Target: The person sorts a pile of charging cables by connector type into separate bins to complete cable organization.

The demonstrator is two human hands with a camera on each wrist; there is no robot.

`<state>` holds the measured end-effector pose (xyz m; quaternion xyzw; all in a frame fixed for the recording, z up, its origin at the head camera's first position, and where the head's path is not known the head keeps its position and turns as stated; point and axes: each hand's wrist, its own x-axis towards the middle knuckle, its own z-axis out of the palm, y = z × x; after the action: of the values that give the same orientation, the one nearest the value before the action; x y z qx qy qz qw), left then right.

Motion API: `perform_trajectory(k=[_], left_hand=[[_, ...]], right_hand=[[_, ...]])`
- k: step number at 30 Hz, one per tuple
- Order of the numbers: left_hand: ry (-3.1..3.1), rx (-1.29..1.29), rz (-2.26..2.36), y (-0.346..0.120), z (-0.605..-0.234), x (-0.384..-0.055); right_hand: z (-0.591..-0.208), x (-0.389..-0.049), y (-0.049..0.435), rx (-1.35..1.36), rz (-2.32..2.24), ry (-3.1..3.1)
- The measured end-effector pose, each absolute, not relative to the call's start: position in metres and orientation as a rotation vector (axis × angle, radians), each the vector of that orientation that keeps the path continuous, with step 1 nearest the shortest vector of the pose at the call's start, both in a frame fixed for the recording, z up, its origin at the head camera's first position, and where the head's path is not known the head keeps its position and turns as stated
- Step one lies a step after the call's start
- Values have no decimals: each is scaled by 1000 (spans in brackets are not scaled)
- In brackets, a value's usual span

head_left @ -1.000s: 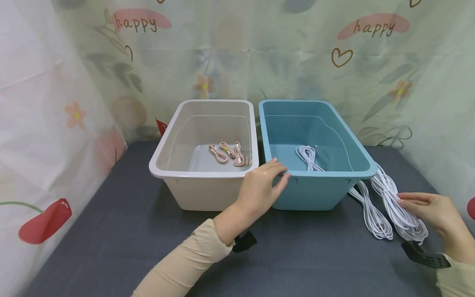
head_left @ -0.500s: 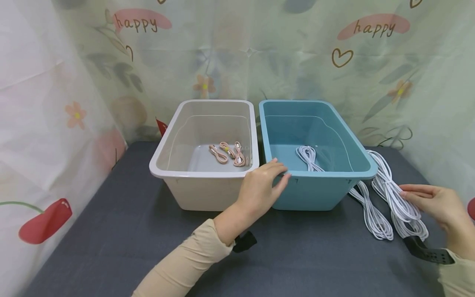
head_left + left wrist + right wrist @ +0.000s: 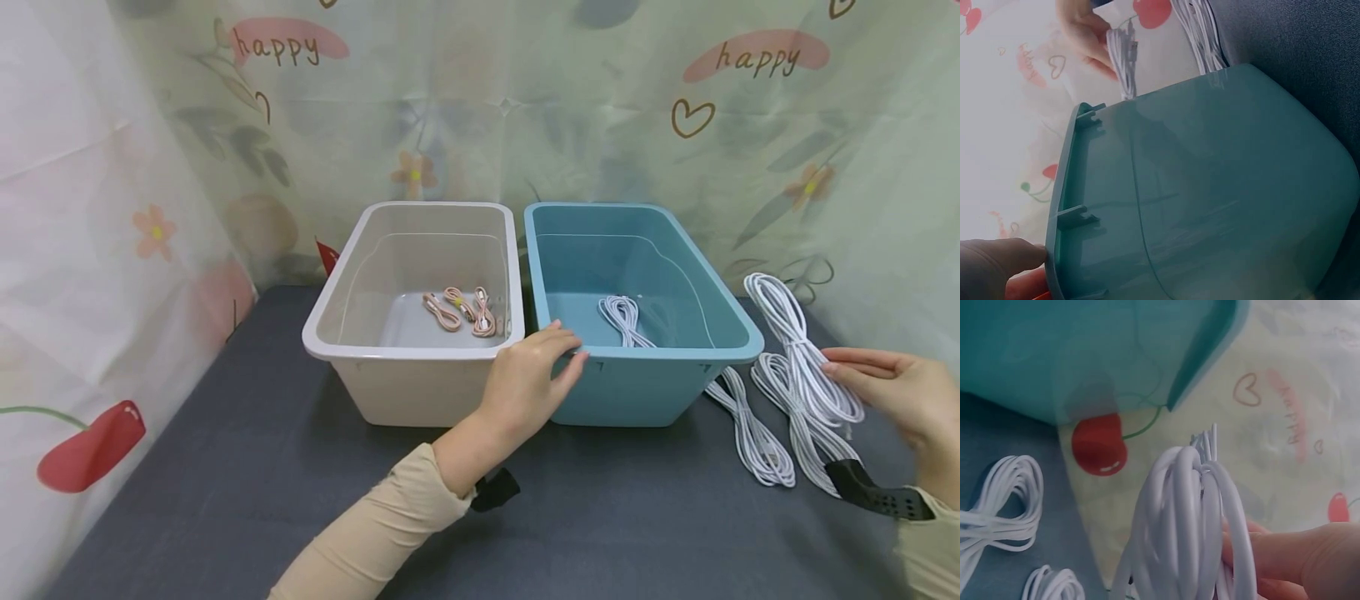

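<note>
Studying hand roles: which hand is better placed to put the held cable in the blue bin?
Probably right: the right hand holds the cable near the blue bin; the left hand holds its rim.

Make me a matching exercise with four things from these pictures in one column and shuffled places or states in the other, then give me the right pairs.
1. Left hand
2. Right hand
3. Pinkish cables
4. Dark tabletop

A. Inside the pale bin
B. Underneath both bins
C. Holding a white cable bundle
D. At the rim of the blue bin

Pairs: 1-D, 2-C, 3-A, 4-B.
</note>
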<state>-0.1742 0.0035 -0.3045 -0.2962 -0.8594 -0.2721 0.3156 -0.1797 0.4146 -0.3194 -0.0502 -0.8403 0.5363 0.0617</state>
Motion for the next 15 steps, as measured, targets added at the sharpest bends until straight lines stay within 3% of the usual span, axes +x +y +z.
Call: perform_trajectory(k=[7, 15], left_hand=[[-2268, -777, -718, 4, -305, -175], [-2275, -771, -714, 4, -305, -175]], right_hand=[[-321, -191, 428, -92, 1700, -2404], [-290, -179, 399, -80, 1776, -2338]])
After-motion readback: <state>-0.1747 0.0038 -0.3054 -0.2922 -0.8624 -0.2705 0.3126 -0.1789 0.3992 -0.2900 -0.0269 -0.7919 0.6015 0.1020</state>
